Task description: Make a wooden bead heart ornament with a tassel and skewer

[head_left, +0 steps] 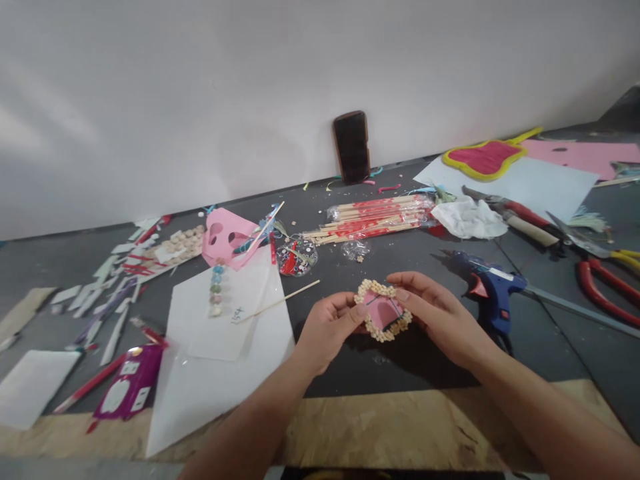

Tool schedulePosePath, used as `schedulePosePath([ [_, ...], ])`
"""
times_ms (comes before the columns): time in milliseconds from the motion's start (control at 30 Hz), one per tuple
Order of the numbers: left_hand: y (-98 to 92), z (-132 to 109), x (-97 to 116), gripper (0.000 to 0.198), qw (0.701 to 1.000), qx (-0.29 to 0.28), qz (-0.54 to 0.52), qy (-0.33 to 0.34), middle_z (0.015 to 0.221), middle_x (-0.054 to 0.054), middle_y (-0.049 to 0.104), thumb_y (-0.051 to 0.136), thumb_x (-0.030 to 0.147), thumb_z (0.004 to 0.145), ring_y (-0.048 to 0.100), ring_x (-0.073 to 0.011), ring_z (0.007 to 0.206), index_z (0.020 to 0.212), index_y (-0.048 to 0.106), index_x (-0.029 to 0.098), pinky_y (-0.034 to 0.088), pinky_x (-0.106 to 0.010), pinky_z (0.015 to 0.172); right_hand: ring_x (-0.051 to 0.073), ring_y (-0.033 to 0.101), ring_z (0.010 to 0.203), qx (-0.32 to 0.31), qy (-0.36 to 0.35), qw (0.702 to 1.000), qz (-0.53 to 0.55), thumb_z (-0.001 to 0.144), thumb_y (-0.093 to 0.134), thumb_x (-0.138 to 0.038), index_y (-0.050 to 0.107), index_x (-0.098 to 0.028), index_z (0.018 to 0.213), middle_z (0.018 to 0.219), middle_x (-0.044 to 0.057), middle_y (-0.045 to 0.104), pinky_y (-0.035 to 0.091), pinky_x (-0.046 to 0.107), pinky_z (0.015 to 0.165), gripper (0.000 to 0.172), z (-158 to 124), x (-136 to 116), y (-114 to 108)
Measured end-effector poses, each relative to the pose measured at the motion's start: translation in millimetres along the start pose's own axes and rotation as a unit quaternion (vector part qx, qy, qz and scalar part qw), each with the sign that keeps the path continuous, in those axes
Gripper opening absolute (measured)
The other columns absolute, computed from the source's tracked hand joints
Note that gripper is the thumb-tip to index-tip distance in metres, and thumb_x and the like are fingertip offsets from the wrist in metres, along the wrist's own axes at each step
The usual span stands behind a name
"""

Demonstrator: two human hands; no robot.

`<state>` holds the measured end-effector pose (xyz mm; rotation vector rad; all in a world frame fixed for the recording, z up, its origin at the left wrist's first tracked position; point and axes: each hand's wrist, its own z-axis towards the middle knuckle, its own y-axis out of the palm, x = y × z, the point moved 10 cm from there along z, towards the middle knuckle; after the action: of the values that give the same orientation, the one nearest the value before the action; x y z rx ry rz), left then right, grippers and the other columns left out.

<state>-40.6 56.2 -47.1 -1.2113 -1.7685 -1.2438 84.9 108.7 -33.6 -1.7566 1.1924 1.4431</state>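
Observation:
Between my two hands is a small craft piece (384,311), a pink centre ringed by short pale wooden bits, with dark lines across the pink. My left hand (327,328) pinches its left edge, thumb on top. On the opposite side, my right hand (440,317) grips the upper right edge between thumb and fingers. The piece is held just above the dark table. A blue hot glue gun (495,293) lies right of my right hand, a glue stick reaching out behind it. Left of my left hand lies a single thin wooden stick (285,299).
A phone (352,147) leans on the wall. Packs of wooden sticks (375,217) lie mid-table. White sheets (185,393) and pink cut paper (227,237) are left, near a purple packet (131,383). Pliers (530,217), scissors (595,250) and crumpled white tissue (470,219) sit right.

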Motion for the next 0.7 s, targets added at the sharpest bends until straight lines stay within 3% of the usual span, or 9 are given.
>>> schedulePosePath([
  [100, 6.9, -2.0, -2.8, 0.029, 1.0, -0.019, 0.009, -0.019, 0.073, -0.003, 0.07, 0.073, 0.036, 0.072, 0.063, -0.011, 0.065, 0.087, 0.068, 0.012, 0.053, -0.023, 0.069, 0.016, 0.061, 0.079, -0.041, 0.007, 0.998, -0.045, 0.078, 0.062, -0.05, 0.061, -0.021, 0.105, 0.098, 0.005, 0.067, 0.049, 0.026, 0.068, 0.04, -1.2, 0.7, 9.0],
  [200, 11.3, -2.9, -5.3, 0.03, 0.999, -0.031, 0.024, -0.028, 0.072, -0.003, 0.07, 0.073, 0.037, 0.072, 0.063, -0.0109, 0.064, 0.088, 0.069, 0.012, 0.053, -0.023, 0.069, 0.014, 0.06, 0.071, -0.061, 0.006, 0.995, -0.078, 0.079, 0.061, -0.05, 0.065, -0.02, 0.099, 0.087, 0.003, 0.068, 0.048, 0.025, 0.061, 0.036, -1.6, 2.3, 12.7],
  [700, 11.7, -1.8, -11.3, 0.025, 0.998, -0.041, 0.034, -0.024, 0.072, -0.003, 0.07, 0.07, 0.035, 0.075, 0.064, -0.0115, 0.065, 0.086, 0.066, 0.012, 0.053, -0.024, 0.07, 0.013, 0.059, 0.065, -0.054, 0.004, 0.994, -0.092, 0.079, 0.06, -0.051, 0.065, -0.017, 0.095, 0.08, 0.003, 0.066, 0.048, 0.024, 0.057, 0.037, -1.7, 0.7, 13.3],
])
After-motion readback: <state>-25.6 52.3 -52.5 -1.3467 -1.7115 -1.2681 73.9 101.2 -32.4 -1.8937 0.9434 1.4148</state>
